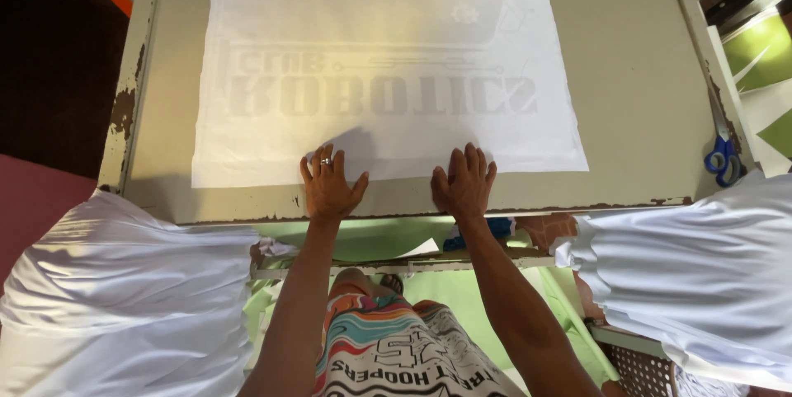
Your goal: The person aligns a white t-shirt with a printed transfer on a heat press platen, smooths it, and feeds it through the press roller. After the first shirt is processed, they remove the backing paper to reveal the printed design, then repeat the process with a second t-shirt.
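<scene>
Where one sheet [388,67] lies, two hands [330,187].

A sheet [388,75] lay flat on a table [643,100], both hands, left hand [330,187] and right hand [464,184], pressed side by side on its near edge. Scissors [724,159] rested at the table's right; bunched cloth [115,298] hung off both near corners.

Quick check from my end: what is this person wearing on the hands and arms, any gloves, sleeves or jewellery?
No gloves. Both forearms are bare, with no sleeves in view. The left hand has a ring on one finger. The right hand shows no ring or watch.
</scene>
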